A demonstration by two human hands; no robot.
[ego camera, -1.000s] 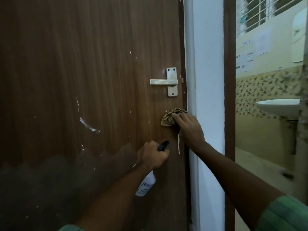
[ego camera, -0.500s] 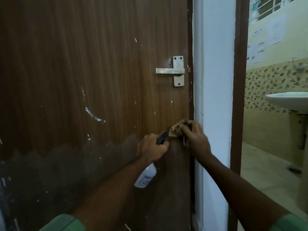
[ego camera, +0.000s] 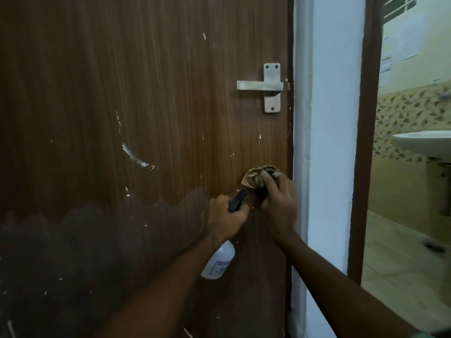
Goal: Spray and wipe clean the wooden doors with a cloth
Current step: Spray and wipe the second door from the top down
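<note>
A crumpled tan cloth (ego camera: 259,178) is pressed against the wooden door (ego camera: 146,118) near its right edge, at 6 o'clock from the metal handle (ego camera: 264,86). It is gripped by the right hand (ego camera: 277,202), fingers curled round it. At 8 o'clock from the cloth, a white spray bottle (ego camera: 219,262) with a black nozzle is clutched by the left hand (ego camera: 224,217). A darker stained band covers the door's lower part. At 3 o'clock, a white sink (ego camera: 424,142) is seen through the doorway.

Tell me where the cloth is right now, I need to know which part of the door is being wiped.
The cloth is bunched under the right hand against the door, near its right edge, below the handle.
</note>
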